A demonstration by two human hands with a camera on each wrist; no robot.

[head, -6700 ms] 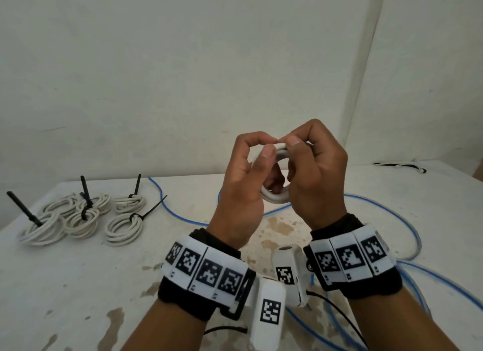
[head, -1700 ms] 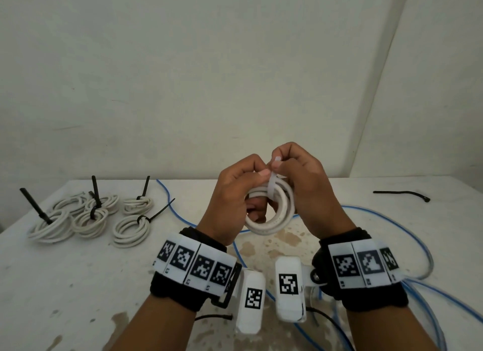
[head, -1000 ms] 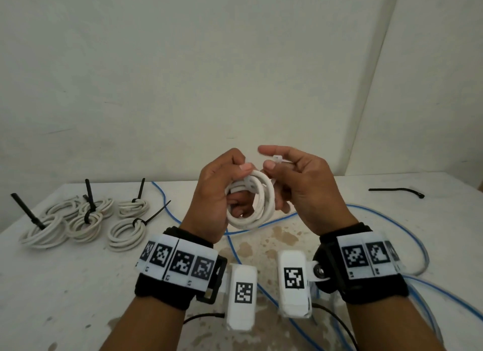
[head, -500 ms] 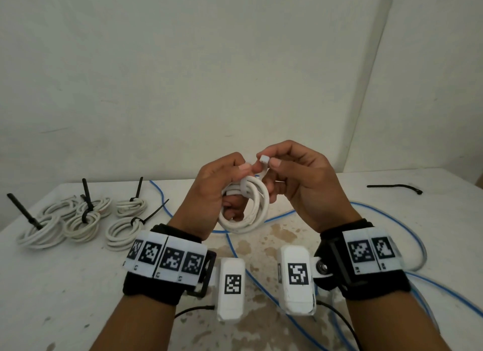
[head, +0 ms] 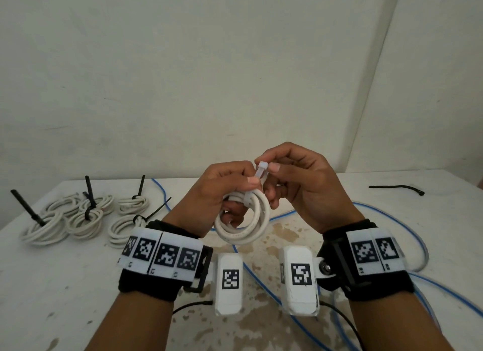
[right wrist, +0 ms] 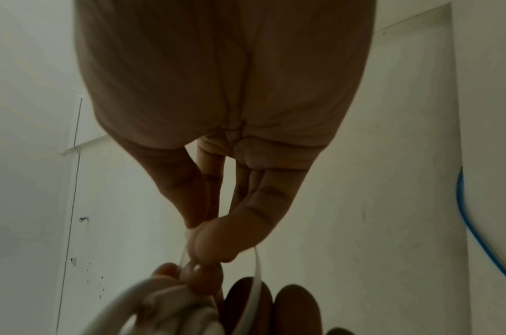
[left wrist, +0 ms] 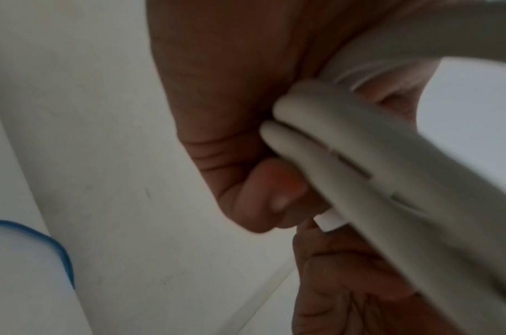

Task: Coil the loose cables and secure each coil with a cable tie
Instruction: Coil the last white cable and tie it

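A small coil of white cable (head: 245, 221) hangs above the table between both hands. My left hand (head: 230, 193) grips the coil's top with curled fingers, thumb pressed near the tie; the left wrist view shows the coil (left wrist: 389, 172) against the palm. A white cable tie (head: 257, 180) is looped around the coil's top. My right hand (head: 292, 178) pinches the tie's head between thumb and forefinger just above the coil. In the right wrist view the tie's strap (right wrist: 256, 283) runs down from the pinch to the coil (right wrist: 166, 306).
Several white coils (head: 86, 217) bound with black ties lie at the table's left. A long blue cable (head: 392, 220) snakes over the middle and right of the stained white table (head: 52, 285). One loose black tie (head: 397, 188) lies at the far right. A wall stands close behind.
The right hand's fingers, spread a second ago, have closed into a pinch on the tie's head. Both hands and the coil have shifted slightly; the tie's loop sits closer on the coil.
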